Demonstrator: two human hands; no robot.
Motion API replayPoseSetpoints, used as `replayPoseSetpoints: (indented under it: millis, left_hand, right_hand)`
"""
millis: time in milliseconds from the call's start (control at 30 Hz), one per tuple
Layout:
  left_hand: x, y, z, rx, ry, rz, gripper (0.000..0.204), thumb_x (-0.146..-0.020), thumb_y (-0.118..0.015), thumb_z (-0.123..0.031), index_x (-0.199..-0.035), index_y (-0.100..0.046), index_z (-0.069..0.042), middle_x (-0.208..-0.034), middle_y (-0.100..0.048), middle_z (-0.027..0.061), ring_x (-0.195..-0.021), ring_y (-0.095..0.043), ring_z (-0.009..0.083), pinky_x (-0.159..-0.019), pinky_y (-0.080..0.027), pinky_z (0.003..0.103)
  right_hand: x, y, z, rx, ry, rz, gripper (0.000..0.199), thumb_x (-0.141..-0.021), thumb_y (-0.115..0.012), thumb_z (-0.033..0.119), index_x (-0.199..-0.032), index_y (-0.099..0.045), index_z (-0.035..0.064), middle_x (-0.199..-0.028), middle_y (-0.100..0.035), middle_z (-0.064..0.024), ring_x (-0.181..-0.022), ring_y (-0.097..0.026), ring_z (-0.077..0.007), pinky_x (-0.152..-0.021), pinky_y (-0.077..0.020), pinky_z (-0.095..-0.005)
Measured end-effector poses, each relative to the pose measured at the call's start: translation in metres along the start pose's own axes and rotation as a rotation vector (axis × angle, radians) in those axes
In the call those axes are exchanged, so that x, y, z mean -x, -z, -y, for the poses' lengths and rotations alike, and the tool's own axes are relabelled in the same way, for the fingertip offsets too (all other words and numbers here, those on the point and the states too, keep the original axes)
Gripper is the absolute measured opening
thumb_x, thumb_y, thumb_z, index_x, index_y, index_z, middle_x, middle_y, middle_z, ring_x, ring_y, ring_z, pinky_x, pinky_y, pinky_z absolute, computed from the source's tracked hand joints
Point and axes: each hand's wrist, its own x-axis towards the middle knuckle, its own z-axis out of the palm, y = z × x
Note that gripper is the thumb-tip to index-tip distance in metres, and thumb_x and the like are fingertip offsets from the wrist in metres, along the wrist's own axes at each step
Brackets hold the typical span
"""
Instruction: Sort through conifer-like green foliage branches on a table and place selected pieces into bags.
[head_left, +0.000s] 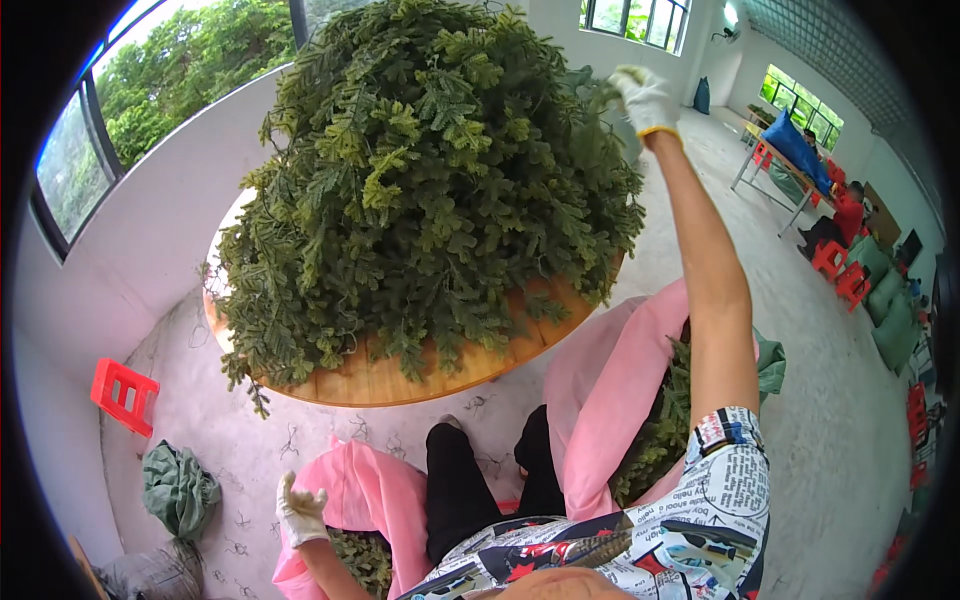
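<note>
Two pink bags count as packages here. One pink bag (610, 400) stands open on the floor at the person's right, holding green leafy sprigs. A second pink bag (365, 500) sits at the lower left, also holding greenery. No labels, signs or screens can be made out.

Foliage heap (420, 180) lies on the counter (400, 375), ahead between both hands; right hand (645, 98) touches its far edge, left hand (300, 510) rests on a sack (365, 495) below.
</note>
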Motion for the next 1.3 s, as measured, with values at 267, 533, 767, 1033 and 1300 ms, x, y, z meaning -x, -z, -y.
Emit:
replayPoseSetpoints:
  millis: [267, 533, 767, 1033, 1300]
  left_hand:
    - [0.111, -0.17, -0.003, -0.32, -0.075, 0.642, 0.029, -0.093, -0.063, -0.019, -0.112, -0.064, 0.003, -0.066, -0.063, 0.0062, -0.048, -0.059, 0.0189, -0.057, -0.053, 0.032]
    - [0.174, -0.317, 0.027, -0.503, -0.182, 1.233, 0.077, -0.081, -0.074, -0.019, -0.146, -0.038, 0.003, -0.138, -0.052, 0.0234, -0.119, -0.057, 0.0236, -0.098, -0.047, 0.031]
    - [0.177, -0.352, 0.048, -0.296, -0.459, 1.072, 0.064, -0.083, -0.074, -0.023, -0.135, -0.05, 0.004, -0.123, -0.061, 0.0221, -0.108, -0.063, 0.0258, -0.092, -0.05, 0.031]
    - [0.132, -0.331, -0.018, -0.325, -0.099, 0.965, 0.044, -0.099, -0.058, -0.038, -0.099, -0.068, 0.004, -0.073, -0.066, 0.0095, -0.052, -0.06, 0.0156, -0.056, -0.053, 0.027]
    - [0.105, -0.309, -0.043, -0.563, 0.129, 1.24, 0.052, -0.102, -0.049, -0.046, -0.097, -0.067, 0.003, -0.062, -0.059, 0.0068, -0.034, -0.043, 0.0137, -0.042, -0.046, 0.027]
  right_hand:
    - [0.046, 0.068, 0.091, -0.155, 0.108, 0.026, 0.029, -0.091, -0.066, 0.012, -0.118, -0.067, 0.0012, -0.094, -0.072, -0.0049, -0.076, -0.067, -0.0116, -0.071, -0.0583, -0.024]
    - [0.115, 0.069, 0.102, -0.642, -0.099, 0.41, 0.023, -0.091, -0.067, 0.013, -0.112, -0.069, 0.0012, -0.102, -0.072, -0.0089, -0.065, -0.067, -0.0137, -0.066, -0.0579, -0.0228]
    - [0.206, 0.044, 0.106, -0.781, -0.328, 0.722, 0.026, -0.092, -0.066, 0.012, -0.115, -0.065, -0.0021, -0.096, -0.069, -0.0082, -0.055, -0.059, -0.0106, -0.062, -0.0579, -0.0242]
    - [0.244, 0.041, 0.125, -0.187, -0.324, 1.043, 0.031, -0.087, -0.07, 0.018, -0.111, -0.069, -0.0022, -0.085, -0.069, -0.0046, -0.056, -0.055, -0.009, -0.053, -0.0454, -0.0216]
    - [0.281, 0.034, 0.101, -0.323, -0.218, 1.153, 0.034, -0.085, -0.069, 0.022, -0.111, -0.069, -0.0011, -0.087, -0.069, -0.0044, -0.061, -0.058, -0.0113, -0.056, -0.0455, -0.0233]
